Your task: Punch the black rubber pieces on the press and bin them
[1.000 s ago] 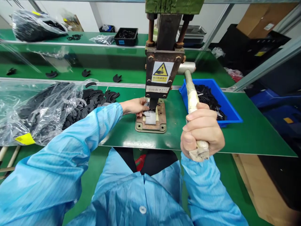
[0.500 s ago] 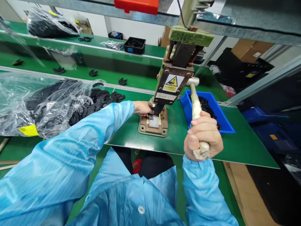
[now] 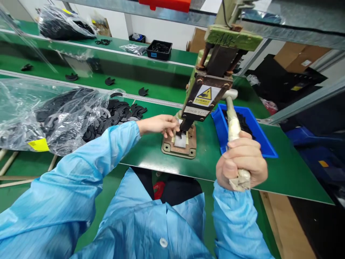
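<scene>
Right hand [image 3: 242, 162] fisted on press lever [image 3: 232, 124]; left hand [image 3: 159, 125] pinching black part [image 3: 178, 134] under press ram [image 3: 185, 125]: keep fingertips clear, pull steadily

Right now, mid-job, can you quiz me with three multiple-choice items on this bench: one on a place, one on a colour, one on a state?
1. Where is the bin of black parts?
A. Right of the press
B. Left of the press
C. On the far shelf

2. What colour is that bin?
A. Red
B. Blue
C. Yellow

3. What is the right hand doing?
A. Lying flat on the bench
B. Reaching into the bag
C. Gripping the lever

Answers:
1. A, the bin sits on the green bench just right of the press base.
2. B, its walls and rim are blue.
3. C, its fingers are wrapped round the lever's taped end, while the left hand is at the base under the ram.
</scene>
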Demonstrator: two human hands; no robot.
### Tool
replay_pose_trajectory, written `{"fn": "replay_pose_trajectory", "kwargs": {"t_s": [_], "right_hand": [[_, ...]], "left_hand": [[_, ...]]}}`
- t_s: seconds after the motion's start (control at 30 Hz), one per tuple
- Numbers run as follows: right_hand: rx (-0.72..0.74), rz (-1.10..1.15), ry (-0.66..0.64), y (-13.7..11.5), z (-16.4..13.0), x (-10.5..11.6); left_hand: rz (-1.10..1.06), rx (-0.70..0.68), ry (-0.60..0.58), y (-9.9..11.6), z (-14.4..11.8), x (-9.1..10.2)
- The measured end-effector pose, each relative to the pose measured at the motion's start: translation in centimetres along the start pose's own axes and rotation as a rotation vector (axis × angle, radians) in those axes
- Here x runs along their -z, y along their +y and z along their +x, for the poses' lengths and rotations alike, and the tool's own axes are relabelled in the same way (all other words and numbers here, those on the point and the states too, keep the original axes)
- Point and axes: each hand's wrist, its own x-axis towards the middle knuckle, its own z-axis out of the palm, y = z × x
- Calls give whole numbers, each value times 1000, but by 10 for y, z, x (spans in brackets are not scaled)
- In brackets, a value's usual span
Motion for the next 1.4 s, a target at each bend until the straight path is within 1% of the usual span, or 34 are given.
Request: {"fn": "replay_pose_trajectory", "kwargs": {"t_s": [0.03,0.1,0.13,0.17,0.2,0.27,0.33,0.4,0.5,0.6,0.67,0.73,0.8,0.87,0.97,1.0,1.07,1.17,1.27,1.4], "right_hand": [[-4,-5,14,0,0,0],[-12,-10,30,3,-1,0],[-12,-8,32,4,-2,-1],[-11,-5,35,6,-3,-2],[-7,0,42,8,-4,-3],[16,6,83,11,-4,-6],[38,2,147,12,-4,-10],[36,-18,172,11,-4,-11],[28,-40,107,9,-3,-8],[16,-43,54,6,-2,-4],[-4,-53,39,4,-2,-2],[-4,-57,37,4,-2,-3],[1,-52,48,3,-2,-5],[3,-47,58,3,-2,-6],[-1,-49,53,3,-3,-6],[4,-46,47,4,-3,-5],[16,-43,36,5,-3,-5],[33,-52,46,5,-2,-6],[26,-60,62,3,-3,-7],[13,-69,48,1,-3,-7]], "left_hand": [[98,-44,5,5,-5,15],[393,-98,106,11,-18,50],[571,-96,164,11,-26,69],[753,-70,198,10,-33,87],[929,-31,202,7,-41,102],[1229,60,149,-3,-55,123],[1434,124,85,-15,-64,132],[1546,143,56,-26,-68,132],[1600,119,62,-37,-65,129],[1550,77,58,-38,-61,130],[1480,-17,87,-34,-61,129],[1386,-133,148,-27,-64,121],[1242,-179,212,-21,-67,107],[1021,-157,243,-19,-69,87],[613,-133,220,-24,-65,56],[488,-141,217,-27,-60,46],[278,-167,246,-36,-48,29],[49,-181,323,-46,-25,9],[-50,-149,336,-51,-4,-4],[-16,-125,300,-50,13,-10]]}}
